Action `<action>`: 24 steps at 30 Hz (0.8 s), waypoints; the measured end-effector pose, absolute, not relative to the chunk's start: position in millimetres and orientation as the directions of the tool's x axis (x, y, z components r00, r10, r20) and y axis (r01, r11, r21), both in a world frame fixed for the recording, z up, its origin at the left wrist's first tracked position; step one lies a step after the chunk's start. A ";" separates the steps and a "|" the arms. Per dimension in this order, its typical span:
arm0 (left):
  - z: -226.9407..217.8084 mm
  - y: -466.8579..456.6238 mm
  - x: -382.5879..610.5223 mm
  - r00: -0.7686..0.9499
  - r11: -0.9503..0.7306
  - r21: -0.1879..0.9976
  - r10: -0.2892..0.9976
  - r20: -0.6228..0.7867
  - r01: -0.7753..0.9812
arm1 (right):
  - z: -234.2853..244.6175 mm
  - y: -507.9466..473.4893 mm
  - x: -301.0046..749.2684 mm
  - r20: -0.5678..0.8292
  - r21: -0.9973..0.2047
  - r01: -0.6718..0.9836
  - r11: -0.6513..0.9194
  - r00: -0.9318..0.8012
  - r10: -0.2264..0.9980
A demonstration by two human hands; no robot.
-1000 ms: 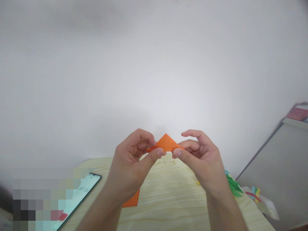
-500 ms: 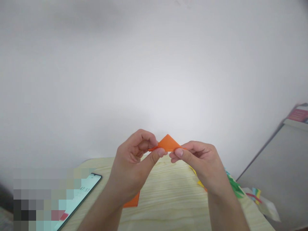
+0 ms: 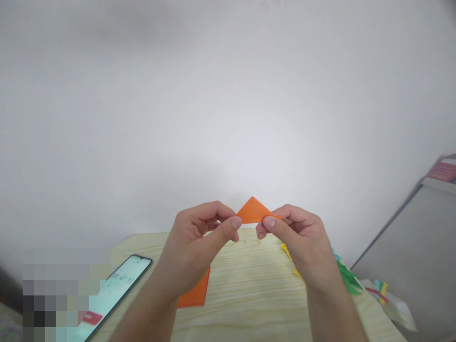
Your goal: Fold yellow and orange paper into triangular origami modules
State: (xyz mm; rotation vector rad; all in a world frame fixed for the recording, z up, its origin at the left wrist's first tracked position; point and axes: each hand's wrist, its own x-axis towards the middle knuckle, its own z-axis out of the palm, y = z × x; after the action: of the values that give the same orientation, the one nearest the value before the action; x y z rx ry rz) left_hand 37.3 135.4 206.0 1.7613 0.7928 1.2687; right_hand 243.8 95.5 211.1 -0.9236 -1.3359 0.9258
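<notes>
Between my two hands a small orange folded paper triangle (image 3: 253,209) is held up above the table, its point upward. My left hand (image 3: 199,242) pinches the left corner between thumb and forefinger. On the other side, the thumb and fingers of my right hand (image 3: 299,240) close on the right corner. A fold line runs along the lower edge of the paper. Below my left wrist lies an orange square of paper (image 3: 195,292), partly covered by the arm.
A phone (image 3: 121,285) showing a timer lies at the left of the wooden table (image 3: 249,294). Yellow paper pieces (image 3: 296,272) and a green item (image 3: 349,278) are partly behind my right arm. A pale bag (image 3: 399,306) is at the right edge, and a white wall (image 3: 228,95) stands behind.
My left thumb and fingers have shifted outward to the left corner, so more of the triangle shows. The paper has moved slightly right.
</notes>
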 end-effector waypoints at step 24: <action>211.8 132.0 34.8 0.399 -0.499 0.865 0.805 0.439 0.058 | 211.0 96.9 242.2 0.351 -0.934 0.052 0.353 -0.036 0.936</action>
State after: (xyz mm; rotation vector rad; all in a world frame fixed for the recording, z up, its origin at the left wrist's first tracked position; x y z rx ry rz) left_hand 34.8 132.0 211.8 1.8480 0.7442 1.1675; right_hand 242.2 96.9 211.0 -0.9665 -1.4195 0.9296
